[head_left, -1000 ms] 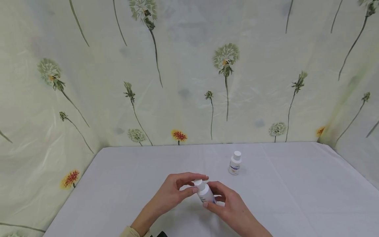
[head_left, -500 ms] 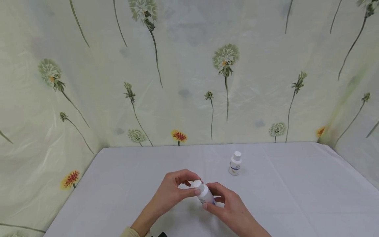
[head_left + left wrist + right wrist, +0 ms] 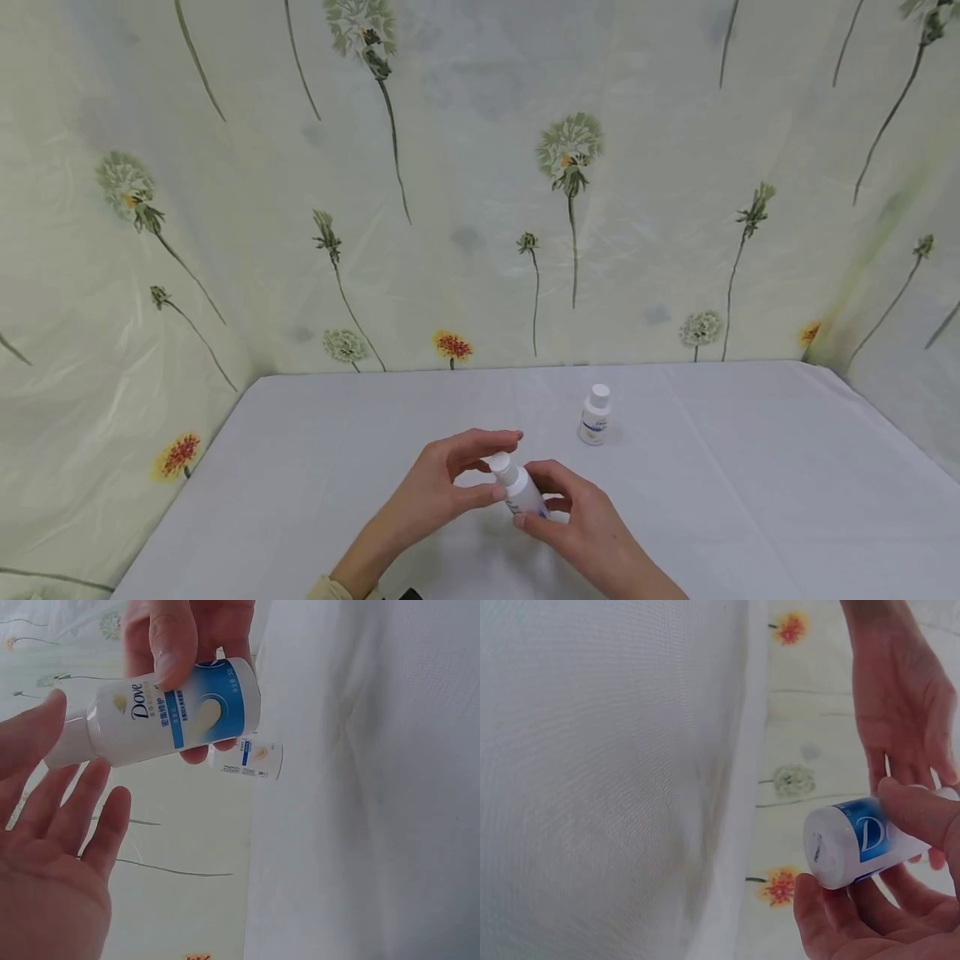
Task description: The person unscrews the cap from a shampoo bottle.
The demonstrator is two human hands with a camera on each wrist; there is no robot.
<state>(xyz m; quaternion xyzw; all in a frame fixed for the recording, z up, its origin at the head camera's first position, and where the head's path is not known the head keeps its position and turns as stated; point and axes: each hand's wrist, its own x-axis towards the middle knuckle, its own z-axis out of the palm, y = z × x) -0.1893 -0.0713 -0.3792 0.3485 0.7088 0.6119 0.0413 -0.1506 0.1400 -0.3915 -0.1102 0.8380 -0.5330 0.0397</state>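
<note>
A small white Dove bottle [image 3: 525, 496] with a blue-and-white label is held tilted above the table, its cap toward the upper left. My right hand [image 3: 577, 508] grips its body, thumb on the near side and fingers behind, as the right wrist view also shows around the bottle [image 3: 874, 832]. Around the white cap [image 3: 69, 742] is my left hand [image 3: 450, 477]: the thumb lies at the cap and neck, the index finger stretches out above the cap, and the other fingers spread loosely behind it.
A second white bottle [image 3: 595, 419] of similar look stands upright farther back on the table, right of the hands. White cloth covers the table [image 3: 337, 433]. A curtain [image 3: 465, 167] with dandelion print rises along the back and sides.
My left fingers first closed in on the cap, then lifted and straightened away from it. My right hand keeps its grip on the bottle, nearly still. The standing bottle stays in place.
</note>
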